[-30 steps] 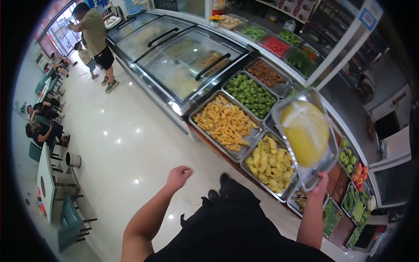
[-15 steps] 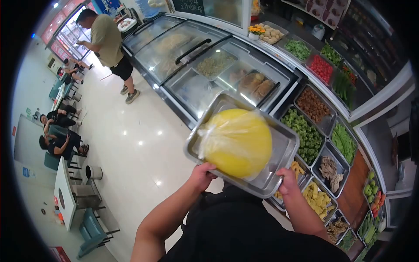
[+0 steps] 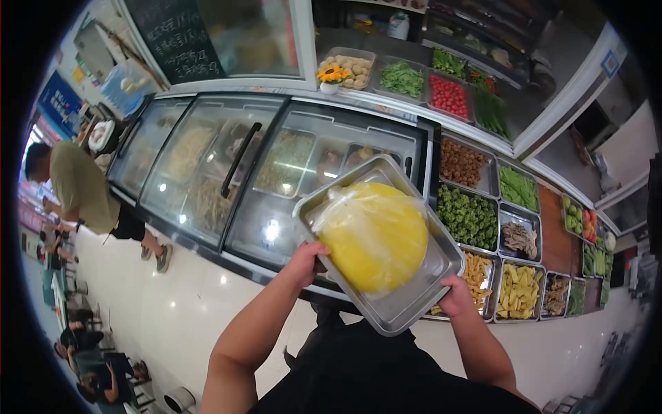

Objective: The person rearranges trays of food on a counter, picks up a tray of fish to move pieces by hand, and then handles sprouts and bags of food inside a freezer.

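Observation:
Between my hands is a rectangular metal tray (image 3: 431,276), tilted in view and held in front of my body. A large round yellow mass wrapped in clear plastic (image 3: 376,238) lies in it, toward the left side. My left hand (image 3: 307,264) grips the tray's left edge, thumb over the rim. On the opposite side, my right hand (image 3: 456,297) grips the lower right edge. The fingers beneath the tray are mostly hidden. Behind the tray stands a glass-topped display freezer (image 3: 258,214) with trays of food inside.
On the right counter sit trays of green peppers (image 3: 469,217), brown chunks (image 3: 463,165), yellow pieces (image 3: 518,290) and leafy greens (image 3: 518,188). A person in an olive shirt (image 3: 86,186) stands at the freezer's left end. Seated people (image 3: 96,376) and a bin (image 3: 181,399) are at lower left.
My view has turned to the right, so the freezer now lies straight ahead. The tray stays in both hands, with the yellow mass still in it.

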{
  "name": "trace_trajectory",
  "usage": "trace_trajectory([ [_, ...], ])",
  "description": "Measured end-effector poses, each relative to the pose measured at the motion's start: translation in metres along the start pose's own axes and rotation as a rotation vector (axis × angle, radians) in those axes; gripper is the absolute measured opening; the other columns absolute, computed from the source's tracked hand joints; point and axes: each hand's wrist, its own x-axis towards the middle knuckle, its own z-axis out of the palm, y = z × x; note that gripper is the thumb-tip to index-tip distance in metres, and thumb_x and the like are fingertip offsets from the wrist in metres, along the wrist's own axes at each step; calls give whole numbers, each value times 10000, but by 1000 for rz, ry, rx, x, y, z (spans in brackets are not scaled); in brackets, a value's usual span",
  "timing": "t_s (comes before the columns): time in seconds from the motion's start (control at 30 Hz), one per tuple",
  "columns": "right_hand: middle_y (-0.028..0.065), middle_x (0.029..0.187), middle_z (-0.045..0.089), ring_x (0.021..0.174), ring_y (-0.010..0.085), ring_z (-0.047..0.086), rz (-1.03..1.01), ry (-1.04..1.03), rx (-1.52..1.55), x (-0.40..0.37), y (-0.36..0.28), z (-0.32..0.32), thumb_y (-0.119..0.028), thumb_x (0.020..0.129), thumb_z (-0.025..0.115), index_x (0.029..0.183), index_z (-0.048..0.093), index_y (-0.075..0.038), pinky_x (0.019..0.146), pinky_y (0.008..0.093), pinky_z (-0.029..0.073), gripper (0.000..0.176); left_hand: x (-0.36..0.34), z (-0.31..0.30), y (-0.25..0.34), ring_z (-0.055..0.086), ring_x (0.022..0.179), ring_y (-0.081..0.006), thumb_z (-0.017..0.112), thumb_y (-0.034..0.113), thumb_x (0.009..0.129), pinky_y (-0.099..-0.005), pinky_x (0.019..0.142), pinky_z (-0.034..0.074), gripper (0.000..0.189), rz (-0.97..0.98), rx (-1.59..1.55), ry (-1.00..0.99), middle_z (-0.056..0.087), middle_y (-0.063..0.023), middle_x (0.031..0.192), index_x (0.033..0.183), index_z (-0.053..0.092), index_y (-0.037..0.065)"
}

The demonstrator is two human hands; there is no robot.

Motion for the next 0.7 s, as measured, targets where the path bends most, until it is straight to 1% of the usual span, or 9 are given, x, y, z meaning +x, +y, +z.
trace_trajectory([
  [0.1,155,1237,568,1135,344,545,-67,54,127,2,22,34,-51,681,531,1301,465,0,1026,472,418,626,66,-25,26,663,828,-213,595,337,817,-339,720,543,420,-55,105,-101,678,-83,989,1125,604,52],
  [0.13,156,1236,575,1117,343,562,-131,68,175,3,26,47,-76,688,516,1299,468,-3,1017,469,428,617,109,-47,20,652,792,-193,567,361,862,-317,693,523,386,-98,-158,-540,679,-66,966,1111,614,69],
  [0.2,145,1227,585,1111,333,568,-178,94,169,11,25,61,-84,696,510,1299,469,-12,1010,464,433,609,130,-50,35,640,756,-174,540,384,908,-295,665,502,362,-145,-430,-985,680,-49,944,1097,624,87],
  [0.27,134,1207,601,1099,313,579,-277,212,153,23,12,63,-89,700,514,1281,486,-18,989,456,450,586,133,-47,42,584,690,-183,528,397,937,-321,639,455,368,195,423,-107,641,-57,804,1118,614,88],
  [0.3,120,1194,612,1094,292,587,-285,236,142,33,3,55,-107,727,519,1250,507,-21,962,439,469,531,146,-58,31,568,705,-238,585,355,903,-376,647,452,364,523,910,66,571,-93,764,1157,596,93],
  [0.33,120,1194,612,1094,292,587,-289,241,145,44,-8,54,-107,727,519,1250,507,-21,962,439,469,531,158,-76,21,568,705,-238,585,355,903,-376,647,452,364,522,911,59,571,-93,764,1157,596,93],
  [0.4,111,1184,618,1081,288,594,-313,232,80,72,-32,57,-125,757,520,1219,524,-29,945,431,481,472,173,-110,2,555,765,-302,635,286,850,-428,683,444,371,888,1464,252,542,-127,810,1165,592,94],
  [0.53,105,1228,574,1141,300,550,-354,191,111,163,-71,65,-82,765,548,1247,491,-38,991,487,449,486,171,-126,-3,569,803,-313,639,215,796,-449,710,447,364,800,1636,252,585,-116,859,1142,613,104],
  [0.7,130,1247,540,1160,307,522,-375,181,195,299,-91,86,-85,804,538,1231,481,-36,1008,506,433,433,175,-126,-5,560,762,-274,646,189,755,-428,663,427,360,936,1640,276,545,-68,791,1110,621,133],
])
